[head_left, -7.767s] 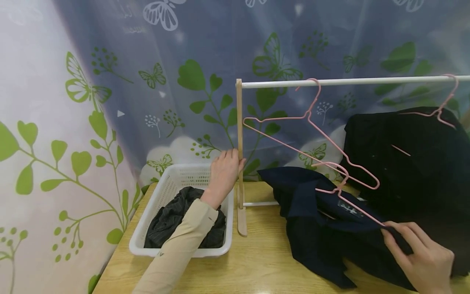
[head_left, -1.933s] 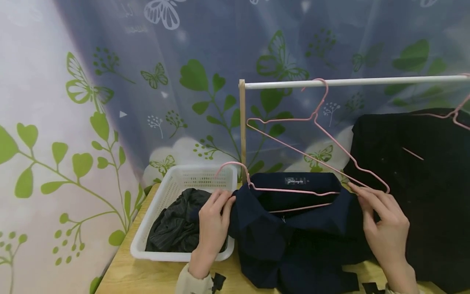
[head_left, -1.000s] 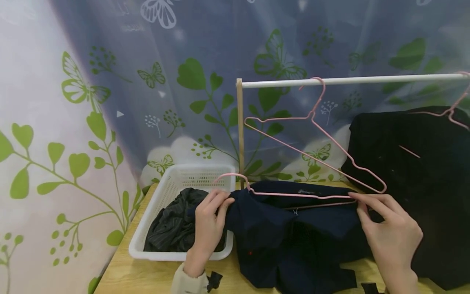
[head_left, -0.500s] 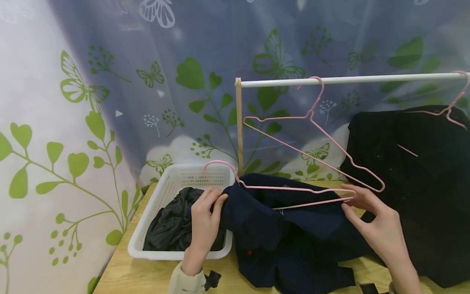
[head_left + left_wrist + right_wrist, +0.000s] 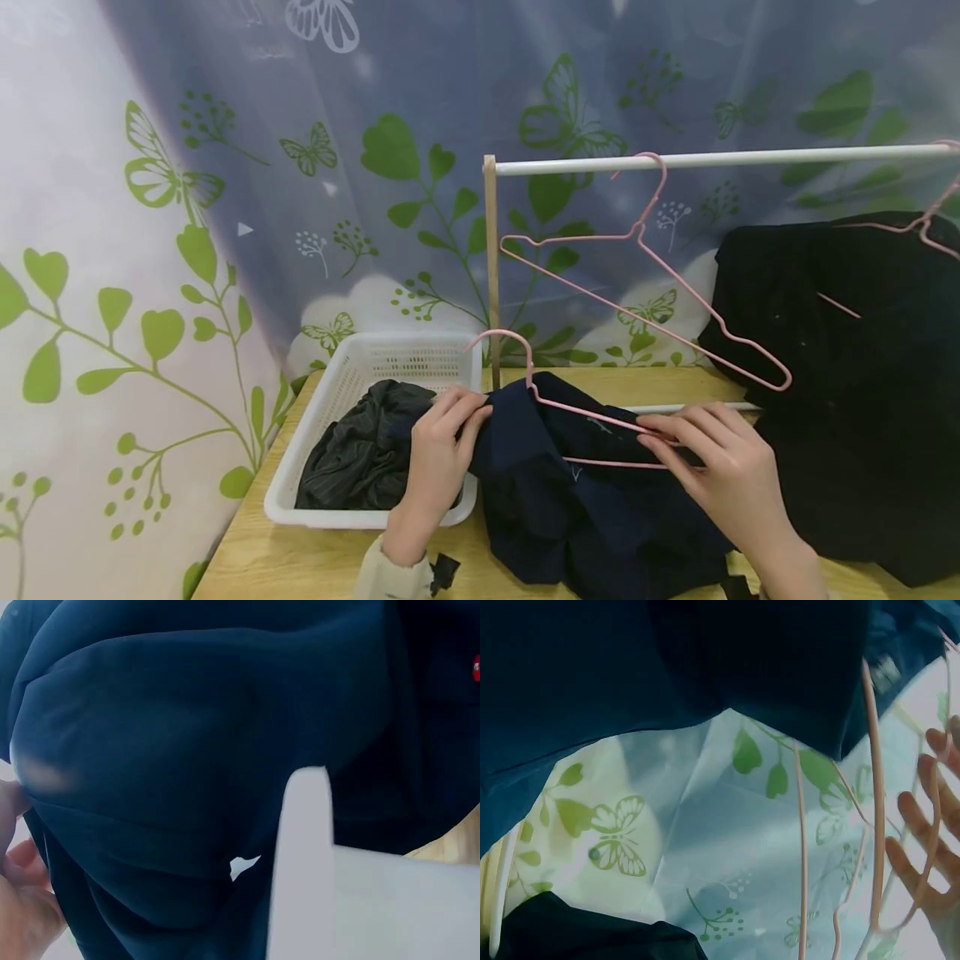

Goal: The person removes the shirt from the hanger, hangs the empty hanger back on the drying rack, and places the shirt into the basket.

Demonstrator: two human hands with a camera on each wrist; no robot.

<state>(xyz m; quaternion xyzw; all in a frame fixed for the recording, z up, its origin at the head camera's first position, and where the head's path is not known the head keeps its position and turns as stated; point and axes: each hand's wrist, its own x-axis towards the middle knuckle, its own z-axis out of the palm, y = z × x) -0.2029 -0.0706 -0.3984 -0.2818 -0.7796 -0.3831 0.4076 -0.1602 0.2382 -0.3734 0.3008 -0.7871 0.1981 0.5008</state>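
Navy collared cloth garment (image 5: 525, 492) is between the hands, over the pale wooden tabletop (image 5: 300, 558). Left hand (image 5: 441, 458) pinches it near the collar; right hand (image 5: 723, 467) pinches a pink thin-wire hanger (image 5: 588, 414), partly inside the neck opening. White perforated plastic basket (image 5: 322, 518), beside left hand, contains crumpled black striped fabric (image 5: 356, 458). Behind: white-barred rack (image 5: 787, 157) carrying a bare pink hanger (image 5: 641, 232) and black garment (image 5: 832, 400).

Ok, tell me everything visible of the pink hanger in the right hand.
The pink hanger looks like thin coated wire: open hook, sloping upper arm, lower bar. It slants down to the right hand, which pinches that arm, and sits partly inside the navy collared garment, which hides its left end. Its hook hangs on nothing.
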